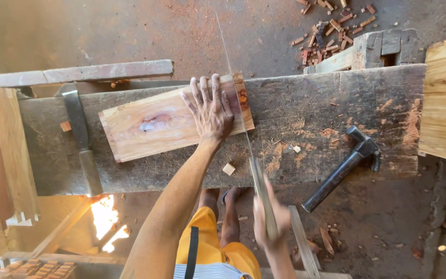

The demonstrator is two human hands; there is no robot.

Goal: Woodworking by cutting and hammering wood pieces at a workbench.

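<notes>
board (150, 124): pale yellow, pinkish-purple streak | bench (311, 113): grey-brown, orange sawdust patches | hammer (344, 168): black | shorts (207, 243): yellow

Bare arms, yellow shorts (210, 243), black-strapped striped cloth (207, 269) at the waist.

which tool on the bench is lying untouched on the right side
The claw hammer, dark-handled, right of the saw. The chisel-like tool lies at the left end; the right hand holds the saw.

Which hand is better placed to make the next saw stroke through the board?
Right. The right hand already grips the saw handle, with the blade lying across the board. The left hand lies flat on the board, holding it on the bench.
</notes>
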